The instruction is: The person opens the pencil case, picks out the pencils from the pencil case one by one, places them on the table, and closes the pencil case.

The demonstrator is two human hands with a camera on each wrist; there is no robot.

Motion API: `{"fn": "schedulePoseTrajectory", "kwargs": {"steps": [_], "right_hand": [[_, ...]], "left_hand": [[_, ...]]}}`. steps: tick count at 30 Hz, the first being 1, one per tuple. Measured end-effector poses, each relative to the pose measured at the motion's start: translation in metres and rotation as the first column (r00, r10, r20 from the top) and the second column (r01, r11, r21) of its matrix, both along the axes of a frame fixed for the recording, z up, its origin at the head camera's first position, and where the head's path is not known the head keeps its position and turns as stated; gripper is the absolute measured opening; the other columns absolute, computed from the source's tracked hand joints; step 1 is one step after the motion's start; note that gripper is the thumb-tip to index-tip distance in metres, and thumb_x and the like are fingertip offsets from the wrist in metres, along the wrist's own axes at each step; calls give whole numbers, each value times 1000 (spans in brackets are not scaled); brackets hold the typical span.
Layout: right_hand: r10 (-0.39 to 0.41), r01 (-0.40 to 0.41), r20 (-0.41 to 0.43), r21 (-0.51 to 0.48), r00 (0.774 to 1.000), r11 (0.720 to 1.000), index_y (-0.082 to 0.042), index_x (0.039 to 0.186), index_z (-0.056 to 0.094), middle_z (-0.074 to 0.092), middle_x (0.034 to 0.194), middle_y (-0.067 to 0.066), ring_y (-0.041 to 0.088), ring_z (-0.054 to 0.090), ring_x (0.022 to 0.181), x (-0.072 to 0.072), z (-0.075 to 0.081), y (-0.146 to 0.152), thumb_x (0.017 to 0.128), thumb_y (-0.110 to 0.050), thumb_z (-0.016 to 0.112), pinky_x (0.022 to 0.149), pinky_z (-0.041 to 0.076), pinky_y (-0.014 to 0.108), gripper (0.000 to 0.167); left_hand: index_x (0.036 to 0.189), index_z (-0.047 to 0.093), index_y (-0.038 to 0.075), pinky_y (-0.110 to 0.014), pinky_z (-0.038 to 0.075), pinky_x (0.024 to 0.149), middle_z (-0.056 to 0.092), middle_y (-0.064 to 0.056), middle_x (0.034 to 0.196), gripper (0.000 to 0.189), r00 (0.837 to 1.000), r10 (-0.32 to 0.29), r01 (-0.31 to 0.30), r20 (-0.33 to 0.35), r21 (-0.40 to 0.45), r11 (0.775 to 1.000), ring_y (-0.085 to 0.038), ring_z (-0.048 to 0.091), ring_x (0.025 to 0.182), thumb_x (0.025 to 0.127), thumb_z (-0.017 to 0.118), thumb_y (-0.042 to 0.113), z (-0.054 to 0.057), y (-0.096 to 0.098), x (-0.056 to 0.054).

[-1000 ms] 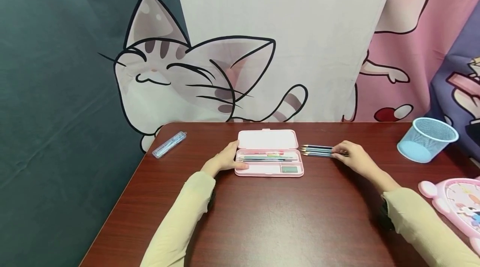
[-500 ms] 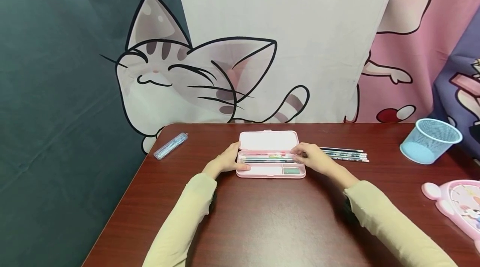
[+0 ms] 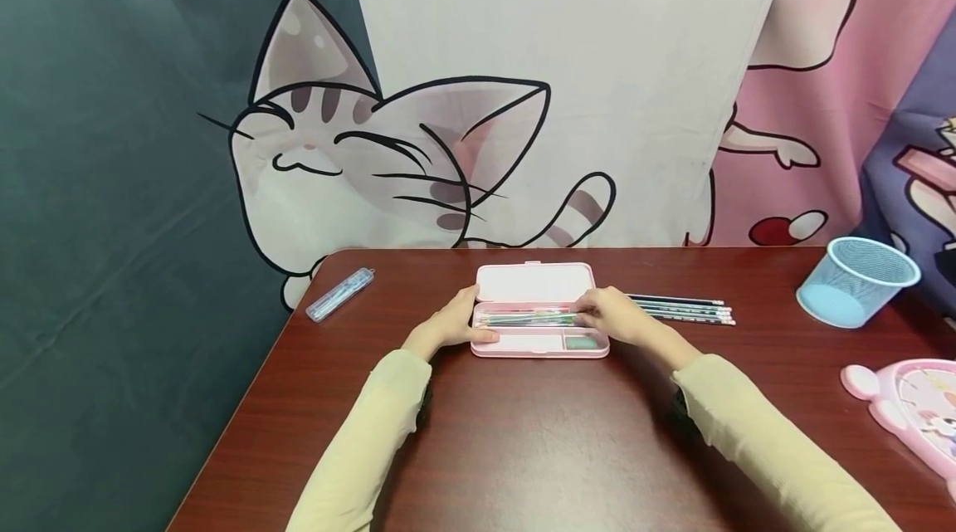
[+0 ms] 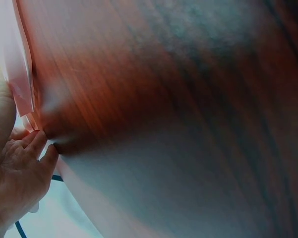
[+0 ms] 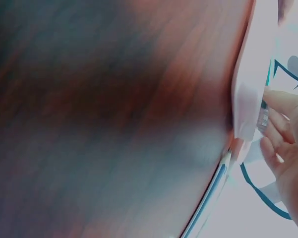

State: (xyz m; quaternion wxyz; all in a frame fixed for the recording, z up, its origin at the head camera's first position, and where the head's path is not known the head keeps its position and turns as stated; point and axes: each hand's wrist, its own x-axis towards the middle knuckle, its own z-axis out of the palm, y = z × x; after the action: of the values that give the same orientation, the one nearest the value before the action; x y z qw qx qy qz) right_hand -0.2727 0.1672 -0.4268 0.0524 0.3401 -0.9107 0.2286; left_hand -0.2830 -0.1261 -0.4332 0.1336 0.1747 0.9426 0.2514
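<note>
An open pink pencil case (image 3: 539, 353) lies on the table, its lid folded back. Several pencils (image 3: 526, 319) lie in its rear compartment, some slightly crossed, and a greenish eraser (image 3: 581, 343) sits in the small front-right one. My left hand (image 3: 451, 321) grips the case's left end, thumb over the front part, fingers behind. At the right end of the rear compartment, my right hand (image 3: 614, 316) pinches a pencil between thumb and fingers. In the right wrist view the thumb and fingertips of that hand (image 5: 287, 129) meet just above the case's wall (image 5: 250, 94).
Several loose pencils (image 3: 690, 310) lie right of the case, partly behind my right hand. A pale blue clear-covered box (image 3: 339, 295) is at the back left. A blue mesh pen holder (image 3: 855, 283) stands at the back right, with a pink clock (image 3: 911, 399) nearer.
My right hand has moved left from the loose pencils to the case and now pinches a pencil inside. The pencils in the case have shifted. The left hand has stayed on the case.
</note>
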Motion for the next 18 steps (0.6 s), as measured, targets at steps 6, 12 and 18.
{"fn": "schedulePoseTrajectory", "kwargs": {"steps": [6, 12, 18], "right_hand": [[-27, 22, -94, -50, 995, 998, 0, 89, 70, 69, 83, 8, 20, 64, 77, 0, -1, 15, 79, 0, 65, 69, 50, 36, 11], [-51, 30, -138, -149, 989, 988, 1, 86, 69, 66, 78, 9, 14, 57, 69, 2, -3, 40, 75, 4, 68, 63, 48, 32, 11], [-81, 28, -273, -192, 959, 981, 3, 83, 67, 66, 76, 9, 19, 60, 69, 8, -8, 69, 69, 12, 69, 63, 48, 31, 17]], "left_hand": [[144, 16, 0, -47, 30, 106, 27, -17, 146, 101, 1000, -2, 2, -8, 0, 1000, -26, 30, 134, 73, 74, 42, -1, 0, -1], [144, 16, 1, -48, 29, 106, 27, -16, 146, 101, 1000, 1, -1, 0, 4, 1000, -27, 29, 135, 72, 74, 42, 2, 0, 0], [144, 16, 1, -47, 29, 107, 27, -17, 146, 100, 1000, -7, 7, -11, 8, 1000, -27, 29, 134, 73, 74, 41, 0, -1, -1]]}}
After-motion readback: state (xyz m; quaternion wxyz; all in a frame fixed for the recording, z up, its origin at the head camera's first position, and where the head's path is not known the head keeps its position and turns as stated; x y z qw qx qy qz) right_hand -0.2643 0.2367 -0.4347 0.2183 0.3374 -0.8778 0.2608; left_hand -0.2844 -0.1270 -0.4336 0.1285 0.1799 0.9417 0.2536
